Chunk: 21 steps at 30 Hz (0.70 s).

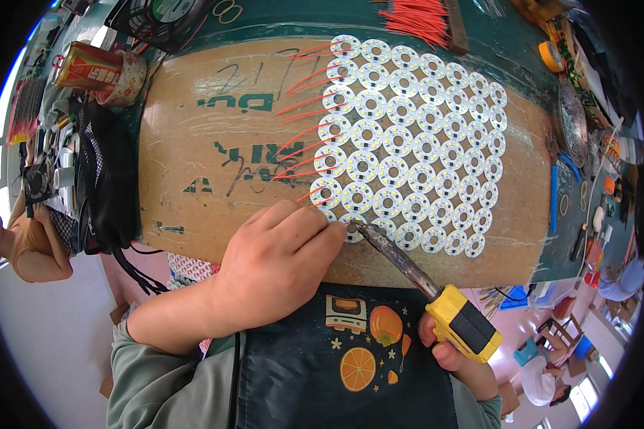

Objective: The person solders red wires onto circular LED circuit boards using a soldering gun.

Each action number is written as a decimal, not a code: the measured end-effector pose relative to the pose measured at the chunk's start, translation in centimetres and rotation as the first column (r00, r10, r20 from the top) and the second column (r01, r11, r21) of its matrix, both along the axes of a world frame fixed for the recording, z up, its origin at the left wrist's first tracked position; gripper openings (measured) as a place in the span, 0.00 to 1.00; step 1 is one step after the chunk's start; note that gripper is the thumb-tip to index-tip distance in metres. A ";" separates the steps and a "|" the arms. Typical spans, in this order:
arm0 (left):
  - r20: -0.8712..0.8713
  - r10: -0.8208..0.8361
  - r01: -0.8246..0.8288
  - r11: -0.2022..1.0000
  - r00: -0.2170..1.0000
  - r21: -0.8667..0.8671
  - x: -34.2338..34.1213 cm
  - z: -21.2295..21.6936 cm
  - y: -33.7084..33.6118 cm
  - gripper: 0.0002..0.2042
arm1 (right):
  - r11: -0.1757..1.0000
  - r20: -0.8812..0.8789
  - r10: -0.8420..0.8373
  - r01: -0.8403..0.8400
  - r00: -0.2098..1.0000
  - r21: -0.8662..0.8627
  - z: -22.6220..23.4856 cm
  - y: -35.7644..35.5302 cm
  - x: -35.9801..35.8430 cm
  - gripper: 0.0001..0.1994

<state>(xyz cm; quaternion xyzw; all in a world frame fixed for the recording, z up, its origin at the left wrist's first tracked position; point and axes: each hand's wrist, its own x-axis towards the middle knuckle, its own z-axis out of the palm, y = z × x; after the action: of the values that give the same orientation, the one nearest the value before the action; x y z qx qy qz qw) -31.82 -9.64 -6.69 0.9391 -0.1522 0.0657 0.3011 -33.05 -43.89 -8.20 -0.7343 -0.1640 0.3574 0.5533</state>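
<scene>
Round white LED boards (394, 171) lie in close rows on a brown board. My left hand (283, 250) is closed in a pinch at the near left corner of the rows. Its fingers hide what they hold. My right hand (447, 350) grips the yellow and black handle of a soldering iron (465, 323). The iron's dark tip rests at a nearest-row LED board (353, 227), right beside my left fingertips. Thin red wires (304, 114) stick out leftward from the boards of the left column, up to the one just beyond my left hand.
The brown board (186, 143) lies on a green table. A bundle of red wires (415, 21) sits at the far edge. At left stand a red-gold can (86, 66) and a black bag (107, 171); at right, a tape roll (550, 56) and a metal dish (572, 121). Other people sit beyond both sides.
</scene>
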 end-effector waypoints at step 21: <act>-0.002 -0.017 0.017 1.000 1.000 0.021 3.7 3.6 1.9 0.11 | 0.858 -0.117 -0.374 0.391 0.920 0.334 1.5 2.5 4.9 0.44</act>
<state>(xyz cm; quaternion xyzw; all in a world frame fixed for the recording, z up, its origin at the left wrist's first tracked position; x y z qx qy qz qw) -28.13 -7.71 -3.09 0.9409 -0.1608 0.0607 0.2917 -28.13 -41.36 -6.72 -0.6327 -0.0629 0.2230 0.7389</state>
